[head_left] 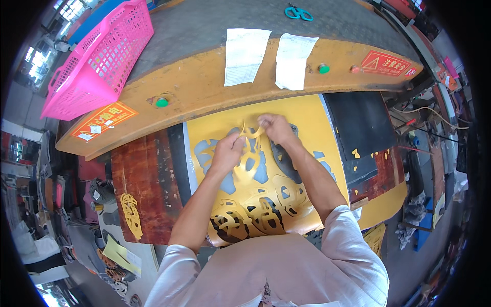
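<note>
A large yellow sheet (302, 110) with many die-cut openings lies in front of me, its near edge close to my body. Grey-blue and dark patches show through the openings. Over its middle, a thin yellow cut-out piece (247, 175) with holes hangs slightly blurred between my hands. My left hand (229, 152) pinches it on the left side. Slightly higher and to the right, my right hand (277, 130) is closed on its upper part with bent fingers. Near my body, more looped cut shapes (266, 215) sit in the sheet.
Beyond the sheet runs an orange machine beam (194, 71) with green buttons (162, 103) and papers (247, 56). A pink basket (102, 56) and teal scissors (298, 13) rest on top. Yellow cut pieces (131, 215) lie left on a dark red board (148, 179); a black sheet (360, 123) lies right.
</note>
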Action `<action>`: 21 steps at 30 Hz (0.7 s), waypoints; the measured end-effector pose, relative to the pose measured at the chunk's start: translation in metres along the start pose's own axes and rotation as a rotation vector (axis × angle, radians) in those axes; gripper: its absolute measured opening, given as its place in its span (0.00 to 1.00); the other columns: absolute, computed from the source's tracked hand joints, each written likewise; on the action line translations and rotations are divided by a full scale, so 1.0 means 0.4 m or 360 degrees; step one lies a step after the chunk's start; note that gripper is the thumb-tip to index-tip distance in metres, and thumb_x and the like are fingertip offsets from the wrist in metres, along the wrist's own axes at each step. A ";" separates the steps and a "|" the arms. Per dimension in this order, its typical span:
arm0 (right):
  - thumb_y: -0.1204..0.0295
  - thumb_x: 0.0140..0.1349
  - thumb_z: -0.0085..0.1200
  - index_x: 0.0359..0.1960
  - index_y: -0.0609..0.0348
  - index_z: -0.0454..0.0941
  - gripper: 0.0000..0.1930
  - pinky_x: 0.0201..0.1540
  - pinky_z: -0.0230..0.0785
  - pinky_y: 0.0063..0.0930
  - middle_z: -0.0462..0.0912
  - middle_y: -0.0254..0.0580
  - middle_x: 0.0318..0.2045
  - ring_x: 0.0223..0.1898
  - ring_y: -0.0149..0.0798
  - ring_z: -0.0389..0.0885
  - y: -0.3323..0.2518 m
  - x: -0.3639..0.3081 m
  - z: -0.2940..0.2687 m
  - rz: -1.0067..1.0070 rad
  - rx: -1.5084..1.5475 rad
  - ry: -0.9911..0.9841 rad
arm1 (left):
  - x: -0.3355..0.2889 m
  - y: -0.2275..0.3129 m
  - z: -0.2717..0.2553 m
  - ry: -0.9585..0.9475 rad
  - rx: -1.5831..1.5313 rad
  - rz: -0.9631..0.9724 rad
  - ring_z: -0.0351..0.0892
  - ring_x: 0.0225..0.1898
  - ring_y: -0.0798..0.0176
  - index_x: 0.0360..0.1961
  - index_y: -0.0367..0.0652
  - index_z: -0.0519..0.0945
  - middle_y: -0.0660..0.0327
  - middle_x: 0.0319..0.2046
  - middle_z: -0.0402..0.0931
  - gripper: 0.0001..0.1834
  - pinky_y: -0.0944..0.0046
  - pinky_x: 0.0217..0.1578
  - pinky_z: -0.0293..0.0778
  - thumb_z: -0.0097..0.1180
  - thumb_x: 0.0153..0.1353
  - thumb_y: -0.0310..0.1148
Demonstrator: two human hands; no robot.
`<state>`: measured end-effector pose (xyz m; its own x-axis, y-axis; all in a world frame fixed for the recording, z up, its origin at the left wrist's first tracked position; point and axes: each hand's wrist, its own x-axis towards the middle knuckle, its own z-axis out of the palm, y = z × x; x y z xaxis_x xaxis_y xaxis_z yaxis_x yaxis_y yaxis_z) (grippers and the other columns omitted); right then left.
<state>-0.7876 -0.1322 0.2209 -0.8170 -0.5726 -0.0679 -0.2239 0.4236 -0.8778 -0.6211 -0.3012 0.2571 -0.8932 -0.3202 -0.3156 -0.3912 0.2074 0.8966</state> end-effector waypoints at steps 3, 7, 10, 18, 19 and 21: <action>0.71 0.70 0.58 0.52 0.54 0.88 0.12 0.56 0.79 0.44 0.90 0.52 0.46 0.48 0.55 0.89 -0.024 0.019 -0.023 -0.0155 -0.0400 0.0213 | -0.059 0.026 -0.029 0.0049 -0.0690 -0.0046 0.80 0.31 0.67 0.47 0.39 0.84 0.61 0.38 0.82 0.14 0.62 0.30 0.78 0.55 0.80 0.39; 0.69 0.71 0.55 0.56 0.59 0.84 0.16 0.53 0.80 0.49 0.89 0.59 0.45 0.46 0.64 0.87 -0.076 -0.023 0.008 -0.0671 -0.0367 0.0529 | -0.096 0.013 -0.073 0.0284 -0.1462 -0.0054 0.78 0.28 0.66 0.54 0.40 0.83 0.64 0.39 0.81 0.14 0.64 0.28 0.77 0.56 0.81 0.40; 0.65 0.73 0.57 0.60 0.64 0.81 0.20 0.49 0.82 0.43 0.90 0.54 0.44 0.43 0.57 0.89 -0.090 -0.126 0.031 -0.0072 -0.0136 0.0327 | -0.114 -0.029 -0.093 0.0445 -0.1588 -0.0047 0.78 0.28 0.65 0.51 0.40 0.83 0.61 0.39 0.82 0.13 0.63 0.27 0.77 0.56 0.80 0.39; 0.59 0.73 0.64 0.50 0.62 0.82 0.17 0.37 0.78 0.29 0.86 0.32 0.33 0.35 0.26 0.84 -0.025 -0.203 0.205 0.0932 0.1621 0.0045 | -0.153 -0.116 -0.030 0.0193 -0.1512 -0.0329 0.77 0.27 0.64 0.48 0.41 0.84 0.62 0.39 0.81 0.12 0.63 0.26 0.76 0.57 0.79 0.39; 0.60 0.73 0.64 0.48 0.61 0.82 0.16 0.36 0.77 0.29 0.86 0.31 0.33 0.34 0.26 0.84 -0.024 -0.191 0.216 0.1054 0.1799 0.0060 | -0.151 -0.115 -0.026 0.0202 -0.1486 -0.0302 0.77 0.28 0.65 0.48 0.40 0.83 0.61 0.38 0.82 0.12 0.62 0.26 0.77 0.56 0.80 0.39; 0.59 0.72 0.66 0.40 0.56 0.84 0.13 0.38 0.75 0.26 0.86 0.32 0.32 0.33 0.31 0.83 -0.038 -0.200 0.227 0.0732 0.1393 0.0064 | -0.151 -0.111 -0.026 0.0243 -0.1473 -0.0274 0.79 0.29 0.66 0.48 0.39 0.82 0.59 0.36 0.83 0.13 0.62 0.26 0.79 0.54 0.80 0.38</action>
<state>-0.6705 -0.1566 0.1966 -0.7470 -0.4512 -0.4883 0.5784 -0.0789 -0.8119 -0.5475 -0.3008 0.2398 -0.7753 -0.4091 -0.4812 -0.1254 -0.6470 0.7521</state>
